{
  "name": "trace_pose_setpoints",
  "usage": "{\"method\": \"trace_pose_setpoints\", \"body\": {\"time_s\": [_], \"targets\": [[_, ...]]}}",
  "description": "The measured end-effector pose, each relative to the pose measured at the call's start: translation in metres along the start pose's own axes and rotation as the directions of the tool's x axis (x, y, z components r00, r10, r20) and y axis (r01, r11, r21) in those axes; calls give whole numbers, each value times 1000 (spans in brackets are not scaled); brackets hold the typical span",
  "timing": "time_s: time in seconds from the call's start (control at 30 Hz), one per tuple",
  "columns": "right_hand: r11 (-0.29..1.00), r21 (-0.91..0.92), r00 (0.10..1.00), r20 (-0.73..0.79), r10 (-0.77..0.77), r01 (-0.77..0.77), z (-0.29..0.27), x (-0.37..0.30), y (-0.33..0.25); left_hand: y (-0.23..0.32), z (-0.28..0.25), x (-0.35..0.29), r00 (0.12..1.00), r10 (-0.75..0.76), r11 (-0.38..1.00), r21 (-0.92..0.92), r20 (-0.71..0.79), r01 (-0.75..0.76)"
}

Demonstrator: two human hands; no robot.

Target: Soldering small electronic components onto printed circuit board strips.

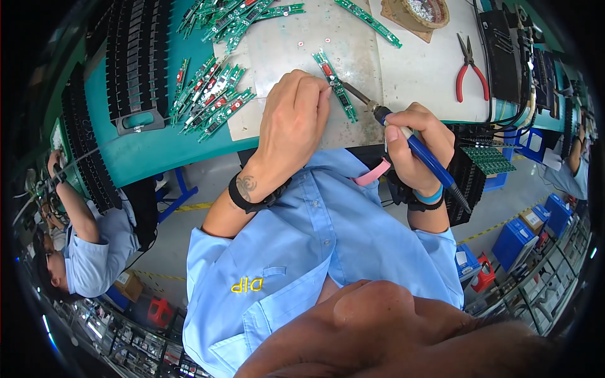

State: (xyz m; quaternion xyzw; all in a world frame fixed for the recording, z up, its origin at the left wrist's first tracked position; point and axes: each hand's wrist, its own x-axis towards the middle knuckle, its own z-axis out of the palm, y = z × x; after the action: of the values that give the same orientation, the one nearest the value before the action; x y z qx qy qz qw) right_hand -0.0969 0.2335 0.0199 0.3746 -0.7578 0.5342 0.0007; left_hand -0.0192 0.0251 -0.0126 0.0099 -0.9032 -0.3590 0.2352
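A narrow green circuit board (pixel 342 101) with a red part lies on the pale work mat in front of me. My right hand (pixel 422 142) is closed round a blue-handled soldering iron (pixel 435 165), whose tip reaches the board's middle from the right. Just left of the board, my left hand (pixel 293 116) is closed in a pinch. A thin strand of solder wire (pixel 259 97) runs into it from the left, and its fingertips are close to the iron's tip. Whether the tip touches the board is too small to tell.
Loose boards are piled at the left (pixel 211 97) and far left (pixel 239 16). One more board (pixel 368 22) lies at the back, near a round container (pixel 423 12). Red-handled pliers (pixel 471 75) lie right. Black slotted racks (pixel 137 63) stand left. A co-worker (pixel 94 239) is at left.
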Motion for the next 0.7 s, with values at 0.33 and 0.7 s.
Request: {"method": "trace_pose_setpoints", "body": {"time_s": [0.33, 0.7], "targets": [[1000, 6, 1000, 5, -7, 7, 1, -1, 2, -1, 1, -1, 1000, 0, 1000, 4, 6, 0], [1000, -11, 999, -36, 7, -8, -9, 7, 7, -2, 2, -4, 999, -38, 998, -44, -16, 37]]}}
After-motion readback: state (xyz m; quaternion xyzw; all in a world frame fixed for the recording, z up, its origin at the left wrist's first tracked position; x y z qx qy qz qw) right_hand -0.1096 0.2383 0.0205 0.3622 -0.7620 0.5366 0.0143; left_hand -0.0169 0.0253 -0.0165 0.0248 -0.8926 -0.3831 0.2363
